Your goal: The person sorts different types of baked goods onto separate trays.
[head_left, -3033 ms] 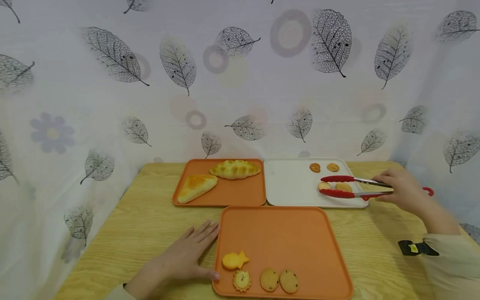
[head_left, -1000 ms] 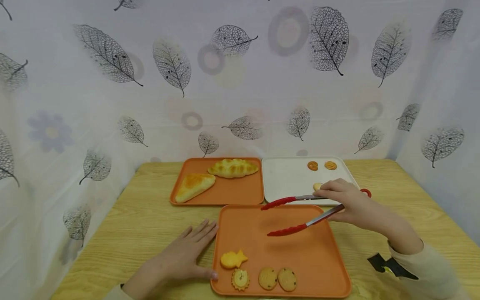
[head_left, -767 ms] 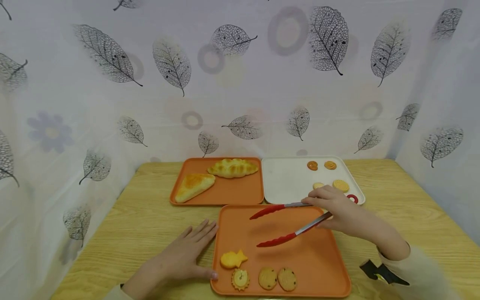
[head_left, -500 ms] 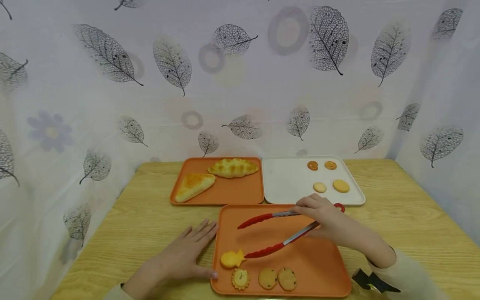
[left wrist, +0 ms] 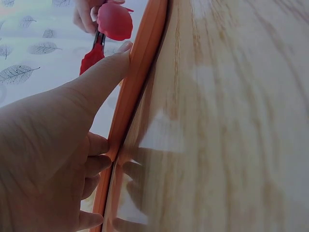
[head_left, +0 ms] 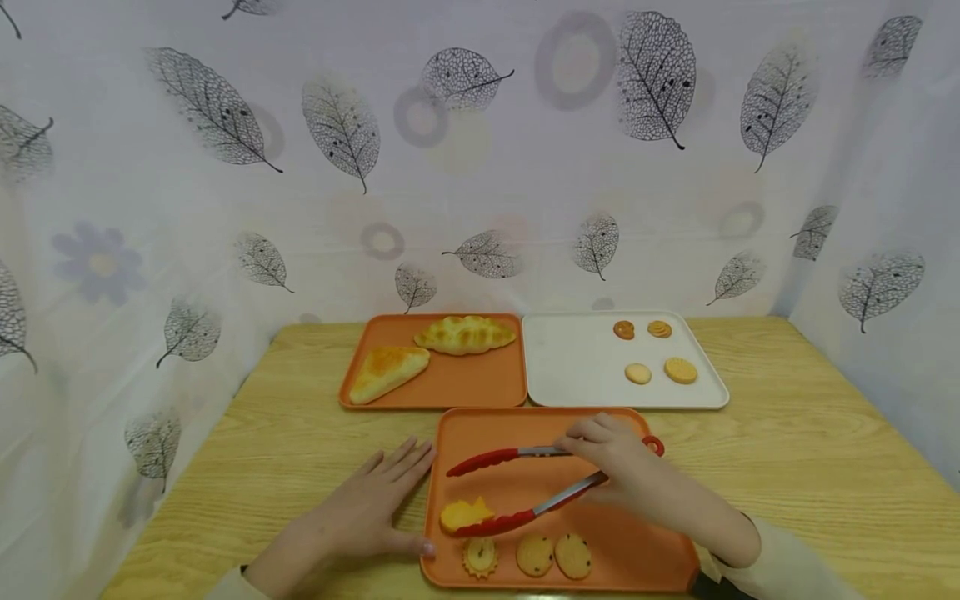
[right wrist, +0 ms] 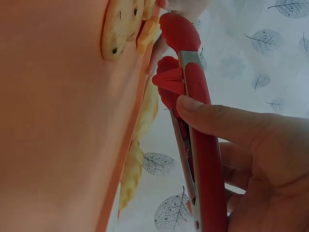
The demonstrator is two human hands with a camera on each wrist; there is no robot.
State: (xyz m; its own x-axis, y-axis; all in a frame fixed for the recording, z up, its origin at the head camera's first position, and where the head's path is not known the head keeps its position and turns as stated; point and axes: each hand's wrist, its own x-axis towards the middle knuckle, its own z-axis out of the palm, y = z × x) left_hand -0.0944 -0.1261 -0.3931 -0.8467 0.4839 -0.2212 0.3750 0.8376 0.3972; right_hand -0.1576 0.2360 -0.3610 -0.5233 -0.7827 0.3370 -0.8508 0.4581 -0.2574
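Note:
My right hand (head_left: 618, 462) grips red-tipped metal tongs (head_left: 558, 497), their arms spread apart over the front orange tray (head_left: 630, 533). One red tip overlaps the near edge of a yellow fish-shaped cookie (head_left: 463, 514) in the head view; the other tip is beyond it. In the right wrist view, the thumb lies along the red handle of the tongs (right wrist: 205, 145). My left hand (head_left: 360, 512) lies with straight fingers at the tray's left edge, its thumb on the rim. Near the fish are a scalloped round tart-like cookie (head_left: 480, 557) and two speckled cookies (head_left: 535, 555).
Behind, a second orange tray (head_left: 480, 387) holds a triangular pastry (head_left: 390, 373) and a long braided bread (head_left: 467, 335). Beside it, a white tray (head_left: 570, 358) carries several small cookies on its right half. A leaf-print curtain (head_left: 480, 167) hangs behind the wooden table (head_left: 300, 433).
The tongs and right hand have come from the white tray, forward and left, to the fish-shaped cookie. The cookies there are now uncovered. My left hand stays at the tray edge.

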